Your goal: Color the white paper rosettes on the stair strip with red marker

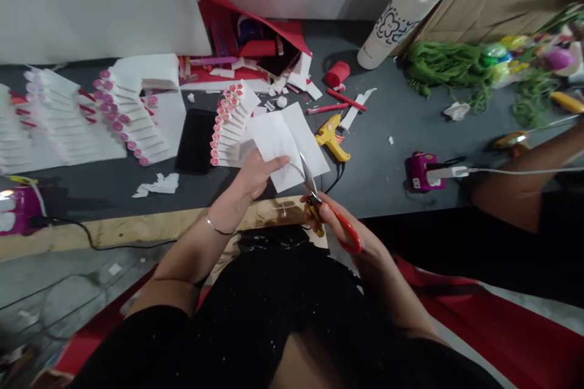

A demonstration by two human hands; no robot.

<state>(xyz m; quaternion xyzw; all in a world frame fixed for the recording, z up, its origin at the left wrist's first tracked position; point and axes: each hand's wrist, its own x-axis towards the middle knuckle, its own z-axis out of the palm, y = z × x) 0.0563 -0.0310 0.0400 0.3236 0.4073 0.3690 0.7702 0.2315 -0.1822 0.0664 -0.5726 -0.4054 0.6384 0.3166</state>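
Observation:
My left hand point(256, 175) grips a white sheet of paper point(276, 137) by its near left corner, thumb on top. In my right hand point(337, 219) is a pair of scissors point(345, 230) with red and yellow handles. The blades lie at the right edge of the sheet, over another white piece of paper point(310, 143); whether they bite into it I cannot tell. Left of the paper lies a fanned row of small pink-tipped white rolls point(228, 124). A yellow glue gun point(334, 137) rests on the table to the right.
A black phone point(195, 141) and more rows of pink-tipped rolls point(123, 115) lie leftward. A white bottle point(387, 24) stands behind, near green yarn point(447, 64). Purple power blocks point(422, 171) sit on the table. Another person's arm point(524, 176) reaches in at right.

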